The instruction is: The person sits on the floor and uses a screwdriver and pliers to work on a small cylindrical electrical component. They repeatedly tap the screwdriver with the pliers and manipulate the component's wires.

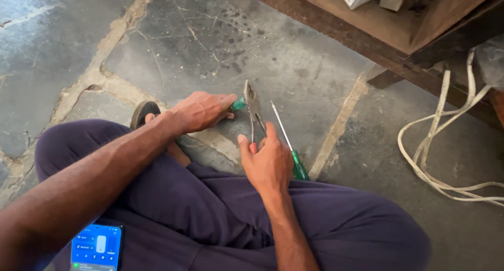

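The right hand [269, 163] is closed around the handles of a pair of grey steel combination pliers [254, 107], whose nose points away from the person and rests low over the cracked grey stone floor [294, 61]. The left hand [202, 111] is curled, fingertips pinching a small green piece [239, 104] just beside the pliers' head; what that piece is cannot be made out. Just right of the pliers, a slim screwdriver with a steel shaft and translucent green handle [298, 165] lies on the floor, untouched. The pliers look heavy and rigid, best gripped far down the handles for leverage; the screwdriver is light and would roll easily. Both arms reach over crossed legs in dark purple trousers [210, 213]. A lit phone [97, 247] rests on the left thigh. White flat cable [446, 150] loops to the right, below a brown wooden bench [388, 24].
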